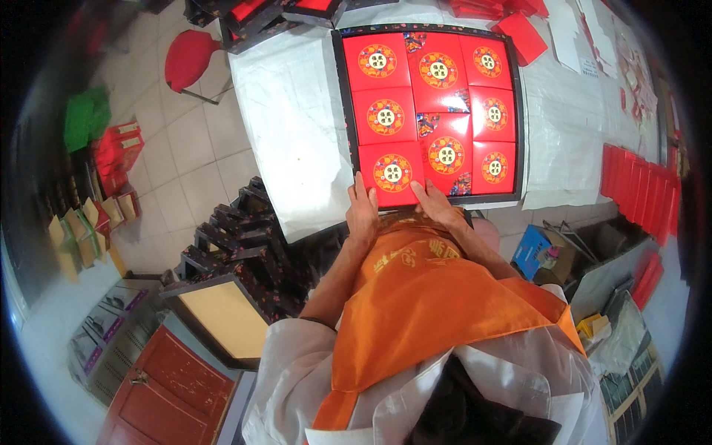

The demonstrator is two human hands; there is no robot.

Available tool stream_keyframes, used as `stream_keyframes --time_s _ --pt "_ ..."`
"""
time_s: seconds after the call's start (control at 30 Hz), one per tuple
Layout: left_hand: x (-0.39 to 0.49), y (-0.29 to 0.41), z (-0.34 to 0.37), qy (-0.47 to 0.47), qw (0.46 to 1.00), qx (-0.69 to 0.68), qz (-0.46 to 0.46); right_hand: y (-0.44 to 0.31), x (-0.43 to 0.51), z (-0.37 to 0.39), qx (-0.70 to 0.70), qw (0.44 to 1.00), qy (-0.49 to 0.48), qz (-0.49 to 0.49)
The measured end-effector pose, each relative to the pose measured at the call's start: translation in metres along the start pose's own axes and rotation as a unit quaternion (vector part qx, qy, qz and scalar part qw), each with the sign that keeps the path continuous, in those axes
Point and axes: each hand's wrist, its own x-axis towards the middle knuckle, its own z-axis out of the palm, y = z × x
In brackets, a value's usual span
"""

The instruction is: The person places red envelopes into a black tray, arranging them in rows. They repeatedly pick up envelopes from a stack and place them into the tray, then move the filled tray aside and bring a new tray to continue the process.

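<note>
On the white-covered table lies a shallow black box (520,111) with a floral edge, filled with several red printed cartons. Each carton bears a round gold and floral emblem with writing. The square carton (392,192) in the near left corner overlaps the box's front rim and sits between my hands. My left hand (362,208) holds its left side, the fingers reaching along the box's left wall. At the carton's right side, my right hand (434,204) grips it with the thumb on top. Taller cartons (445,153) fill the middle column. My hands hide part of the front rim.
Stacked black floral box frames (233,239) crowd the floor at left, beside an upright box with a tan base (225,314). A red stool (189,61) stands farther off. More red cartons (520,39) lie on the table (295,122); a red row (639,186) stands at right.
</note>
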Motion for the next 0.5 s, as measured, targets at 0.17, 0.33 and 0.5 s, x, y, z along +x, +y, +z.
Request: stream_keyframes --time_s 0.17,0.33,0.5 --pt "0.003 0.0 0.005 0.042 0.998 0.043 -0.001 -0.002 -0.022 0.001 0.015 0.999 0.033 -0.034" --pt "0.006 0.005 0.006 0.012 0.981 0.191 0.026 0.021 -0.019 0.005 -0.228 0.92 0.137 -0.289" --pt "0.011 0.004 -0.011 -0.037 0.958 0.247 0.144 0.035 -0.008 0.004 -0.316 0.918 0.155 -0.184"
